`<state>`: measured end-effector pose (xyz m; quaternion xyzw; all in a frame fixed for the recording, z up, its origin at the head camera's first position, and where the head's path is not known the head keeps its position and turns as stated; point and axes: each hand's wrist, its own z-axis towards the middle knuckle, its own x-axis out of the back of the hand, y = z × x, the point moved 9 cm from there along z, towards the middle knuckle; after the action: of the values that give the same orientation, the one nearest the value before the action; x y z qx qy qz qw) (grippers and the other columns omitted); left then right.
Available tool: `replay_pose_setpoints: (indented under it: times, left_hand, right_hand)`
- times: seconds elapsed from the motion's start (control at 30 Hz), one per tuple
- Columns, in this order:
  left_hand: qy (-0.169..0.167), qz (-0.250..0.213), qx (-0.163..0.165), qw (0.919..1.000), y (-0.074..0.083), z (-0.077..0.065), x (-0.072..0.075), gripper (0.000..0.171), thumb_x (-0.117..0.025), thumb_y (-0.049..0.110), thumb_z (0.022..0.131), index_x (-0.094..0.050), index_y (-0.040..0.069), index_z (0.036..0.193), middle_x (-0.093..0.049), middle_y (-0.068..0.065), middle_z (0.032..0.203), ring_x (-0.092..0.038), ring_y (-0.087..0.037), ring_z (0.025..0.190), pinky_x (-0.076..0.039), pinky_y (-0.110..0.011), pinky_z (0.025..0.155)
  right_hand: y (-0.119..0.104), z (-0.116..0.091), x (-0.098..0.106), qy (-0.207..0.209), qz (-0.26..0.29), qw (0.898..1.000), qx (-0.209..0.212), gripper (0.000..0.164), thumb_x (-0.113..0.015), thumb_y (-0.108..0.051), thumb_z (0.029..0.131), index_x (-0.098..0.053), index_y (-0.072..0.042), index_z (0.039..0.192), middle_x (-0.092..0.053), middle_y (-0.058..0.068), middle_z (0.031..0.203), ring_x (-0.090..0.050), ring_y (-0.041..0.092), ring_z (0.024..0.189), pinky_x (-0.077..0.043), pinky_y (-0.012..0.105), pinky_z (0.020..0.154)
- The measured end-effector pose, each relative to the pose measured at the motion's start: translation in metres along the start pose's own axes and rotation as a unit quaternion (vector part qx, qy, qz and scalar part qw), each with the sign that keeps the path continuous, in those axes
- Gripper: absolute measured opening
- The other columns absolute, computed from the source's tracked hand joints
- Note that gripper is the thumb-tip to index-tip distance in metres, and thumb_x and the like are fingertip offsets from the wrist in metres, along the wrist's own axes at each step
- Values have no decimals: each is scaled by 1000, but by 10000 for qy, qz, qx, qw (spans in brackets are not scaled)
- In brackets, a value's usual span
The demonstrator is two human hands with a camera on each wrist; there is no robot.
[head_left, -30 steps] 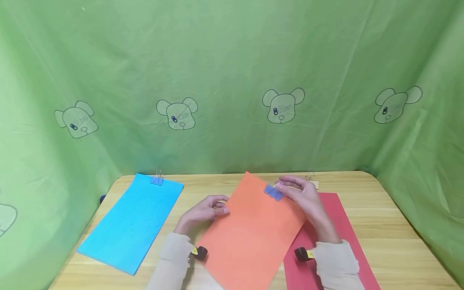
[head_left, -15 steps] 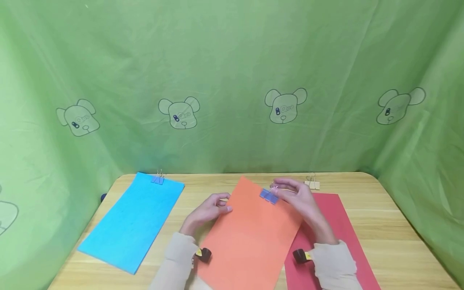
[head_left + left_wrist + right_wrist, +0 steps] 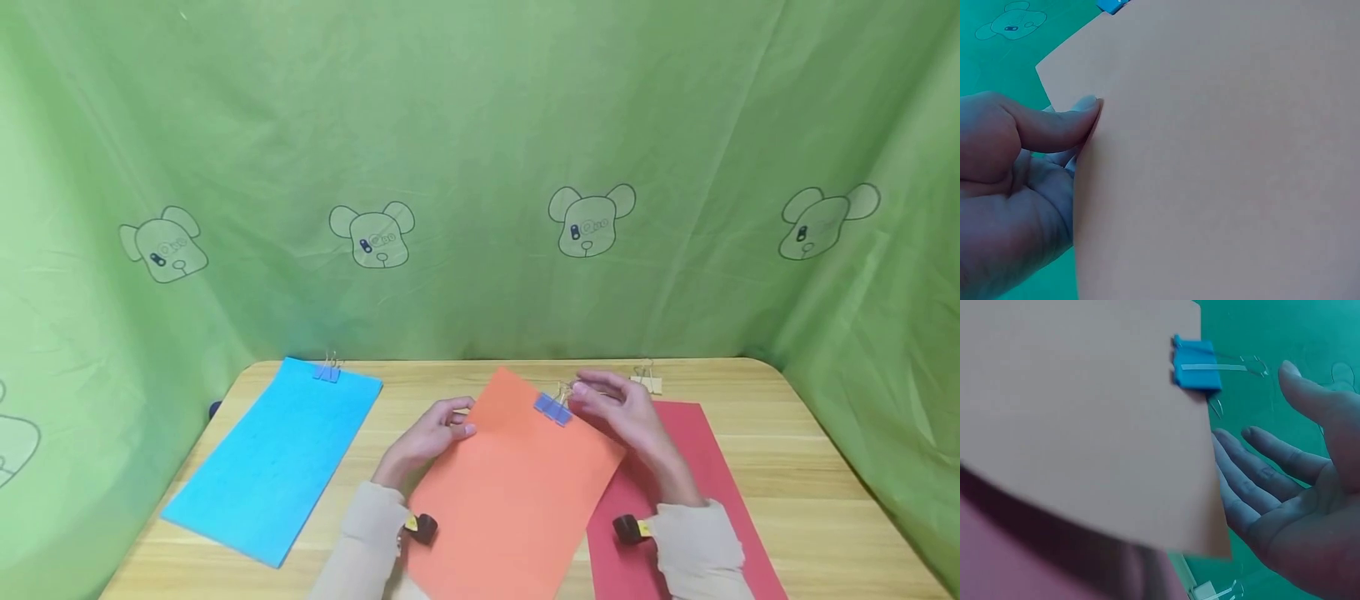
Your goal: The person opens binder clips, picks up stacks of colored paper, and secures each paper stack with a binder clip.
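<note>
Orange paper (image 3: pixel 517 492) is held up and tilted above the table, its left edge pinched between the thumb and fingers of my left hand (image 3: pixel 431 433). A blue binder clip (image 3: pixel 1197 364) grips the paper's top edge, its wire handles sticking out past it. Beside those handles is my right hand (image 3: pixel 1297 481), thumb and fingers spread apart, with a gap showing between thumb and clip in the right wrist view. Some of its fingers pass behind the paper's edge there. Whether the orange paper is one sheet or several is hard to tell.
Blue paper (image 3: pixel 277 467) with a blue-purple binder clip (image 3: pixel 327 373) lies at the left of the wooden table (image 3: pixel 810 467). Red paper (image 3: pixel 690 467) lies at the right, partly under the right arm. A cream binder clip (image 3: pixel 647 384) sits beyond it. A green curtain (image 3: pixel 480 125) surrounds the table.
My right thumb and fingers have let go of the blue clip's handles and moved slightly right. The orange paper has dipped a little, with my left hand still pinching it.
</note>
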<state>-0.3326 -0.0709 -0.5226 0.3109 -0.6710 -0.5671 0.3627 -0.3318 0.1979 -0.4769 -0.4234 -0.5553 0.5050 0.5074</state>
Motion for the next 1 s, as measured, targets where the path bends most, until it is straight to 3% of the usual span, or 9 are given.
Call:
replay_pose_setpoints:
  times: [0.07, 0.17, 0.33, 0.5, 0.63, 0.77, 0.83, 1.0]
  left_hand:
    - [78, 55, -16, 10000, -1, 0, 3, 31, -56, 0, 103, -57, -2, 133, -71, -11, 104, -67, -16, 86, -53, -30, 79]
    - [189, 70, -26, 9998, -1, -2, 10, 32, -56, 1, 103, -57, -1, 135, -71, -9, 104, -66, -16, 88, -52, -29, 82]
    - [249, -146, -20, 9996, -3, -5, 19, 27, -54, 0, 103, -58, 0, 130, -70, -14, 106, -68, -21, 90, -54, -34, 82]
    - [769, 45, 291, 9966, -10, -11, 34, 46, -56, 3, 103, -46, -3, 148, -63, -20, 125, -63, -29, 111, -50, -45, 101]
    - [1103, 242, 533, 9922, -14, -19, 48, 57, -57, 6, 103, -35, -6, 154, -56, -24, 133, -57, -36, 123, -42, -53, 110]
    - [1210, 80, 677, 9903, -18, -25, 60, 54, -55, 4, 103, -37, -5, 153, -58, -25, 128, -62, -33, 114, -47, -51, 104]
    - [1211, -42, 711, 9901, -19, -27, 65, 49, -53, 3, 103, -40, -4, 151, -61, -24, 123, -65, -31, 106, -52, -48, 97]
    - [1139, -319, 738, 9902, -22, -30, 71, 40, -48, 0, 104, -46, -5, 144, -65, -22, 112, -68, -25, 93, -57, -41, 84]
  right_hand:
    - [2, 0, 9, 182, -28, 9998, 45, 57, -72, -28, 98, -53, 3, 142, -62, 27, 134, -70, 28, 112, -55, 36, 96]
    - [2, 0, 23, 475, -137, 9986, 204, 56, -73, -27, 98, -54, 4, 141, -65, 23, 131, -72, 17, 108, -55, 34, 95]
    - [-1, 0, 41, 872, -370, 9938, 581, 53, -73, -24, 98, -55, 5, 139, -66, 19, 131, -69, 2, 105, -54, 20, 91]
    - [-2, -2, 54, 1139, -661, 9887, 722, 53, -72, -25, 98, -56, 3, 140, -64, 20, 135, -64, -1, 110, -51, 14, 89]
    - [-1, -5, 70, 1492, -879, 9826, 667, 55, -72, -26, 98, -55, 1, 144, -61, 16, 139, -61, 9, 120, -52, 13, 87]
    - [6, -7, 87, 1669, -1179, 9775, 517, 61, -70, -30, 100, -48, -3, 150, -49, 20, 150, -53, 34, 134, -49, 12, 90]
    - [12, -7, 94, 1673, -1453, 9743, 401, 65, -68, -33, 100, -44, -5, 154, -42, 22, 156, -47, 43, 137, -50, 19, 97]
    - [24, -4, 103, 1602, -1855, 9692, 230, 69, -65, -35, 102, -36, -9, 159, -27, 23, 164, -36, 50, 143, -41, 56, 109]
